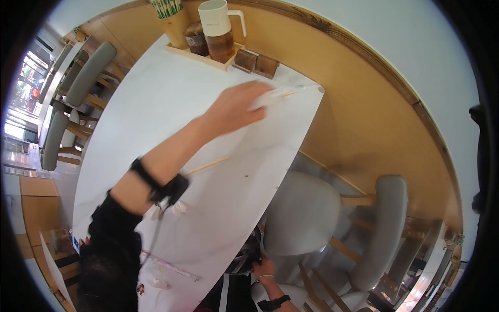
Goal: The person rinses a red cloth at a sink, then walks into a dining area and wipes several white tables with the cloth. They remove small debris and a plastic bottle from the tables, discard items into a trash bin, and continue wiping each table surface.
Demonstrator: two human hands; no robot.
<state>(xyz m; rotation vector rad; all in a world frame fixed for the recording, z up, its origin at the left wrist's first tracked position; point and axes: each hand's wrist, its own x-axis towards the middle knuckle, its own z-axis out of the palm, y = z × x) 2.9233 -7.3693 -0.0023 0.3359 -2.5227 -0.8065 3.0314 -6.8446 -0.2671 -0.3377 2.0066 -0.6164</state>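
Note:
My left hand (237, 103), blurred by motion, reaches across the white table (128, 117) towards its far corner. Its thumb and fingers are apart around the near end of a thin whitish plastic wrapper (278, 94). A pale stick shows along that wrapper, and whether my fingers grip it is unclear. Below the table's right edge, my right hand (265, 269) is closed on a dark, shiny plastic bag (247, 255) by my lap. A wooden chopstick (208, 164) lies beyond my left wrist strap, partly hidden by it.
Along the wall stand a wooden tray (195, 58) with a jug of brown liquid (220, 39), a dark jar (196, 39) and a chopstick holder (171, 29), plus two brown boxes (255, 62). Crumpled tissues (178, 208) and a printed wrapper (175, 269) lie nearer me. A grey chair (304, 214) stands right.

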